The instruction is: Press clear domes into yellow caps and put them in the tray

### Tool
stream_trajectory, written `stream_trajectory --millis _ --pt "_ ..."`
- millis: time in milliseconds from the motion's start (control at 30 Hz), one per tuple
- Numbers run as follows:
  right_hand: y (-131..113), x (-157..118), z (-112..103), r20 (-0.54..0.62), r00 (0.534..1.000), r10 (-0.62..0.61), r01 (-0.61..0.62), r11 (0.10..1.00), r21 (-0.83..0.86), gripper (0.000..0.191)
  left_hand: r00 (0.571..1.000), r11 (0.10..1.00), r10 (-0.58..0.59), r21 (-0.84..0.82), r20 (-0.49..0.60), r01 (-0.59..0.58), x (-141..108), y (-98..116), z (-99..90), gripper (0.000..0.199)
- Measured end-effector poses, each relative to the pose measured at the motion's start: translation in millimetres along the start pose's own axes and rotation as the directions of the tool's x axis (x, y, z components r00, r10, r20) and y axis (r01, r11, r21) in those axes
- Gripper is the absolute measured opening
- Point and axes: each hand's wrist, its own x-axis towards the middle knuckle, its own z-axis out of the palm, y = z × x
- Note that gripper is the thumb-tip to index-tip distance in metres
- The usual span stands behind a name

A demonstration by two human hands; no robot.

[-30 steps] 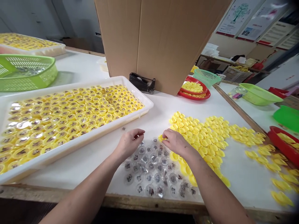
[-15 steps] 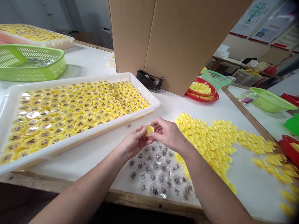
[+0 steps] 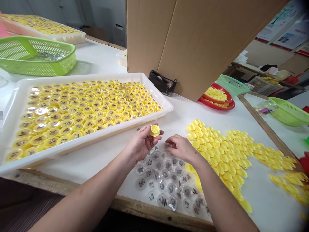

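My left hand (image 3: 142, 143) holds a small round yellow plastic cap (image 3: 154, 130) between thumb and fingers, its hollow side facing up. To its right, my right hand (image 3: 180, 149) is low over the back edge of the clear printed discs (image 3: 171, 188), fingers curled together. Whether a disc is between those fingertips is hidden. The discs are see-through domes with small dark animal pictures, spread near the table's front edge. Beyond my right wrist lies a spread of loose yellow plastic pieces (image 3: 217, 154).
A white tray (image 3: 166, 108) holds rows of yellow caps with pictures. A black tape dispenser (image 3: 163, 83) stands against a large cardboard box (image 3: 193, 42). Green baskets (image 3: 65, 64) and red plates (image 3: 230, 104) sit farther back. A wooden strip (image 3: 263, 117) edges the right side.
My right hand has left the yellow cap and moved right and down to the clear discs. My left hand keeps the cap. The whole view has shifted slightly.
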Motion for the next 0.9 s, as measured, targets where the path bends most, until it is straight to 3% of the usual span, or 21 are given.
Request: stream_trajectory --millis 167,300,500,700,800,900 --pt "4 -9 -6 -0.042 0.997 0.057 -0.048 0.978 0.201 0.018 0.999 0.999 -0.024 0.032 -0.021 0.025 0 -3 -0.6 0.028" --pt "5 -17 -12 -0.049 0.991 0.122 -0.079 0.849 0.522 0.025 0.998 0.997 -0.041 0.064 -0.039 0.043 -2 -4 1.1 0.027" --pt "1 -23 -16 -0.007 0.996 0.093 -0.06 0.691 0.72 0.028 0.996 0.991 -0.088 0.098 -0.023 0.089 -2 -6 2.1 0.025" --pt "-8 -23 -7 -0.019 0.995 0.098 -0.036 0.529 0.848 0.012 0.993 0.988 -0.114 0.108 0.03 0.111 -2 -12 -0.2 0.023" --pt "-9 -22 -5 -0.04 0.992 0.122 -0.033 0.546 0.837 0.013 0.991 0.987 -0.125 0.103 0.041 0.12 -3 -14 0.1 0.023" --pt "-7 -21 -4 -0.107 0.982 0.159 -0.025 0.659 0.751 0.017 0.994 0.99 -0.107 0.096 -0.011 0.107 -2 -14 1.2 0.022"
